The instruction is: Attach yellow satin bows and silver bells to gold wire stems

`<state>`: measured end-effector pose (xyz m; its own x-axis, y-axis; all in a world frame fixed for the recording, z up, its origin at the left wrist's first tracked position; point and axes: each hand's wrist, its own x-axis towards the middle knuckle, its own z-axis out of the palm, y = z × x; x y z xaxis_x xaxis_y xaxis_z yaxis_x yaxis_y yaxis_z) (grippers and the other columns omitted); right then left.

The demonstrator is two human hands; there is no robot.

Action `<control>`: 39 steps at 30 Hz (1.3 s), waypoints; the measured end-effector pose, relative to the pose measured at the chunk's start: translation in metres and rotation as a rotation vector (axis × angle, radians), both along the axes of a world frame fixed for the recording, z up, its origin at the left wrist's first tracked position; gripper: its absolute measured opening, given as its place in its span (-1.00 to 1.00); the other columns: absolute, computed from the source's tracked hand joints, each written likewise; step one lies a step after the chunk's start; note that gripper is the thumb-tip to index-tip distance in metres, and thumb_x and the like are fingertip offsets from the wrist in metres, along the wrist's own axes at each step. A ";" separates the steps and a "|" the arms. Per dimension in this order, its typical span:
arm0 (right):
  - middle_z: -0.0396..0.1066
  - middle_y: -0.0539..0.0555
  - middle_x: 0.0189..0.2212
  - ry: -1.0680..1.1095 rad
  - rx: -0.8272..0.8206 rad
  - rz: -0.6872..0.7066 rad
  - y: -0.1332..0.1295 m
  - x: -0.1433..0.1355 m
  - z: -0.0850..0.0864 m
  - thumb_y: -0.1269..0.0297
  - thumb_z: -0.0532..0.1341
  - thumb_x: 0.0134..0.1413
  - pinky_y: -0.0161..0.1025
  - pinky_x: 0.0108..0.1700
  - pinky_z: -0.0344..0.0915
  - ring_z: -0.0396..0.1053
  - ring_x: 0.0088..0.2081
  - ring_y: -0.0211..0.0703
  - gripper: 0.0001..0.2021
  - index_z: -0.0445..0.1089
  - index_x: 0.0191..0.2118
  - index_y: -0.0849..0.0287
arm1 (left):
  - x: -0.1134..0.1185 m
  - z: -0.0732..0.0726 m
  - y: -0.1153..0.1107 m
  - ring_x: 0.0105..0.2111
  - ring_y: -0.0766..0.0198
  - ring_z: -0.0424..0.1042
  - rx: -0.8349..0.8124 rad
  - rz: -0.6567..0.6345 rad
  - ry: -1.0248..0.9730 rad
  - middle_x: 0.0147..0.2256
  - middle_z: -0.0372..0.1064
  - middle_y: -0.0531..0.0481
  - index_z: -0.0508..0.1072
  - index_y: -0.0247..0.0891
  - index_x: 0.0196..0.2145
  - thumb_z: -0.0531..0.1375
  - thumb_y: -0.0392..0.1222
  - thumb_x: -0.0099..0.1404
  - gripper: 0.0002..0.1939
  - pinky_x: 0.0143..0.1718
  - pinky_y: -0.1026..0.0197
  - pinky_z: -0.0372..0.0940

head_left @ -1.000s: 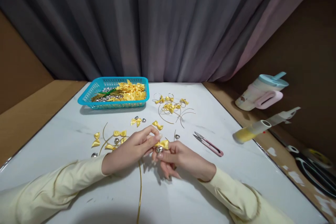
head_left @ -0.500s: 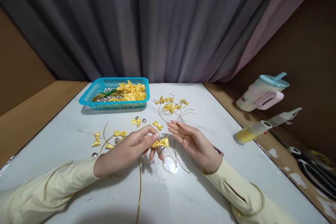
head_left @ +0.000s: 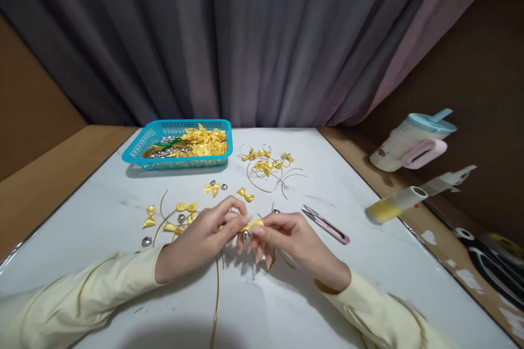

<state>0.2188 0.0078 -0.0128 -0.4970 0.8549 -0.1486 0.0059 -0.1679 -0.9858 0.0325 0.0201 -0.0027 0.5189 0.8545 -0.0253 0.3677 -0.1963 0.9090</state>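
A yellow satin bow (head_left: 257, 223) is pinched between the fingertips of both hands, above the middle of the white table. My left hand (head_left: 200, 234) grips its left side and my right hand (head_left: 301, 241) its right side. A shiny silver bead (head_left: 246, 235) shows just under the bow, between the fingers. Gold cord (head_left: 217, 294) runs on the table below my left hand. Loose bows, such as a yellow bow (head_left: 150, 216), lie left of my left hand near a heart-shaped silver bead (head_left: 147, 241). Much of the held bow is hidden by my fingers.
A blue basket (head_left: 184, 162) of yellow bows and silver beads stands at the back left. Bows with curled cords (head_left: 266, 167) lie behind my hands. Pink thread snips (head_left: 327, 224) lie at right. A cup (head_left: 405, 144), tape rolls (head_left: 387, 208) and black scissors (head_left: 491, 267) are further right.
My right hand has moved left and down from its spread pose, and its fingertips now pinch the bow. The thread snips it partly covered are now in full sight.
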 end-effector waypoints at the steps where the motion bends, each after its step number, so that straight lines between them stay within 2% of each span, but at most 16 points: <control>1: 0.41 0.03 -0.59 -0.028 0.042 -0.037 0.000 0.000 -0.001 0.07 0.18 0.07 -0.35 -0.51 0.28 0.31 -0.60 -0.33 -0.68 0.46 -0.42 0.26 | -0.001 -0.004 0.001 -0.49 0.31 0.36 0.143 0.031 0.056 -0.51 0.37 0.10 0.23 -0.21 -0.29 -0.04 -0.05 0.36 -0.80 -0.43 0.29 0.21; 3: 0.35 -0.01 -0.67 -0.136 0.195 -0.144 0.000 0.000 -0.005 0.11 0.15 0.11 -0.37 -0.51 0.24 0.26 -0.62 -0.34 -0.69 0.43 -0.45 0.25 | -0.004 -0.014 0.004 -0.42 0.26 0.38 0.497 0.109 0.162 -0.43 0.41 0.03 0.31 -0.24 -0.29 0.01 -0.09 0.35 -0.81 -0.34 0.23 0.23; 5: 0.32 -0.02 -0.67 -0.276 0.418 -0.258 -0.001 0.000 -0.009 0.19 0.12 0.15 -0.37 -0.50 0.19 0.22 -0.62 -0.35 -0.73 0.41 -0.47 0.23 | -0.006 -0.021 0.005 -0.34 0.21 0.39 0.792 0.136 0.210 -0.36 0.45 -0.05 0.38 -0.28 -0.23 0.05 -0.16 0.34 -0.83 -0.27 0.17 0.22; 6: 0.32 -0.02 -0.66 -0.337 0.534 -0.300 -0.002 -0.001 -0.011 0.24 0.11 0.16 -0.37 -0.50 0.17 0.21 -0.61 -0.35 -0.75 0.39 -0.47 0.23 | -0.007 -0.023 0.004 -0.32 0.19 0.40 0.884 0.126 0.210 -0.33 0.47 -0.07 0.40 -0.29 -0.20 0.05 -0.20 0.34 -0.82 -0.26 0.16 0.22; 8: 0.30 -0.01 -0.62 -0.429 0.721 -0.321 -0.004 -0.003 -0.015 0.30 0.07 0.18 -0.37 -0.50 0.14 0.19 -0.59 -0.34 -0.76 0.35 -0.47 0.22 | -0.007 -0.024 0.001 -0.29 0.18 0.41 0.902 0.076 0.216 -0.29 0.50 -0.09 0.42 -0.29 -0.12 0.04 -0.24 0.35 -0.78 -0.24 0.15 0.21; 10: 0.26 -0.01 -0.61 -0.497 0.839 -0.276 -0.007 -0.005 -0.020 0.34 0.03 0.20 -0.36 -0.51 0.12 0.17 -0.58 -0.33 -0.76 0.29 -0.48 0.20 | -0.004 -0.021 -0.002 -0.26 0.16 0.41 0.713 0.040 0.236 -0.25 0.51 -0.09 0.44 -0.25 -0.12 0.05 -0.18 0.34 -0.76 -0.21 0.14 0.21; 12: 0.23 -0.01 -0.61 -0.554 0.916 -0.218 -0.009 -0.005 -0.023 0.36 0.00 0.20 -0.35 -0.52 0.10 0.14 -0.59 -0.31 -0.77 0.24 -0.48 0.17 | 0.001 -0.016 -0.005 -0.23 0.15 0.41 0.388 0.034 0.226 -0.22 0.50 -0.07 0.47 -0.23 -0.16 0.07 -0.08 0.32 -0.73 -0.16 0.15 0.22; 15: 0.24 0.00 -0.60 -0.581 0.984 -0.148 -0.011 -0.005 -0.026 0.40 -0.03 0.19 -0.32 -0.51 0.10 0.12 -0.57 -0.29 -0.78 0.22 -0.47 0.15 | 0.006 -0.009 -0.004 -0.24 0.15 0.42 -0.051 0.058 0.082 -0.28 0.50 -0.04 0.48 -0.25 -0.22 0.10 0.02 0.27 -0.68 -0.18 0.20 0.24; 17: 0.28 0.02 -0.57 -0.547 0.995 -0.118 -0.011 -0.004 -0.026 0.40 -0.02 0.19 -0.31 -0.48 0.13 0.16 -0.54 -0.27 -0.81 0.25 -0.41 0.15 | 0.008 -0.006 -0.003 -0.30 0.18 0.40 -0.212 0.055 -0.024 -0.36 0.48 -0.02 0.47 -0.28 -0.28 0.10 0.04 0.25 -0.67 -0.26 0.24 0.24; 21: 0.38 0.08 -0.45 -0.410 0.895 -0.156 -0.012 -0.005 -0.017 0.37 0.07 0.15 -0.29 -0.42 0.23 0.26 -0.47 -0.24 -0.91 0.31 -0.29 0.18 | 0.009 -0.004 0.001 -0.40 0.28 0.31 -0.320 0.079 -0.119 -0.43 0.40 0.03 0.45 -0.31 -0.41 0.09 0.01 0.26 -0.67 -0.36 0.29 0.16; 24: 0.40 0.06 -0.45 -0.327 0.736 -0.303 -0.010 -0.004 -0.009 0.36 0.11 0.14 -0.28 -0.38 0.26 0.31 -0.46 -0.25 -0.92 0.33 -0.34 0.17 | 0.008 -0.003 0.002 -0.45 0.30 0.24 -0.327 0.147 -0.113 -0.48 0.36 0.05 0.44 -0.32 -0.44 0.06 -0.01 0.27 -0.67 -0.40 0.29 0.10; 28: 0.41 0.05 -0.44 -0.251 0.465 -0.457 -0.004 -0.001 -0.006 0.23 0.19 0.08 -0.28 -0.34 0.29 0.35 -0.41 -0.22 -0.87 0.35 -0.37 0.17 | 0.008 0.000 0.002 -0.31 0.23 0.30 -0.336 0.151 -0.160 -0.36 0.42 -0.01 0.48 -0.32 -0.36 0.06 -0.05 0.28 -0.69 -0.26 0.24 0.13; 30: 0.41 0.05 -0.45 -0.228 0.338 -0.440 -0.001 0.000 -0.008 0.15 0.25 0.01 -0.28 -0.34 0.29 0.36 -0.40 -0.21 -0.81 0.36 -0.36 0.18 | 0.008 0.001 0.001 -0.27 0.22 0.31 -0.320 0.144 -0.157 -0.33 0.42 0.00 0.47 -0.31 -0.36 0.04 -0.05 0.30 -0.69 -0.22 0.24 0.13; 33: 0.42 0.02 -0.48 -0.177 0.199 -0.375 0.000 -0.001 -0.010 0.10 0.29 -0.06 -0.30 -0.38 0.28 0.37 -0.44 -0.23 -0.77 0.36 -0.39 0.18 | 0.008 0.001 -0.001 -0.32 0.24 0.31 -0.259 0.131 -0.102 -0.37 0.39 0.04 0.44 -0.28 -0.40 0.02 -0.04 0.31 -0.68 -0.26 0.26 0.14; 36: 0.42 -0.01 -0.52 -0.094 0.119 -0.354 0.000 -0.003 -0.009 0.10 0.28 -0.05 -0.32 -0.41 0.28 0.36 -0.49 -0.28 -0.76 0.36 -0.44 0.17 | 0.008 0.000 -0.003 -0.33 0.26 0.31 -0.193 0.107 -0.062 -0.39 0.37 0.06 0.39 -0.26 -0.41 -0.01 -0.03 0.33 -0.68 -0.29 0.27 0.15; 39: 0.38 -0.04 -0.57 -0.049 0.088 -0.393 0.000 -0.004 -0.005 0.09 0.31 -0.10 -0.33 -0.44 0.27 0.30 -0.55 -0.32 -0.75 0.37 -0.47 0.18 | 0.008 -0.002 -0.004 -0.29 0.25 0.35 -0.184 0.093 -0.073 -0.34 0.40 0.05 0.37 -0.25 -0.35 -0.01 -0.03 0.34 -0.72 -0.25 0.26 0.17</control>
<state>0.2150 0.0073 -0.0182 -0.1238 0.9889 -0.0817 0.0053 -0.0817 -0.9966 0.0401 0.0164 -0.0051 0.4446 0.8830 -0.1505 0.3081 0.0070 0.9513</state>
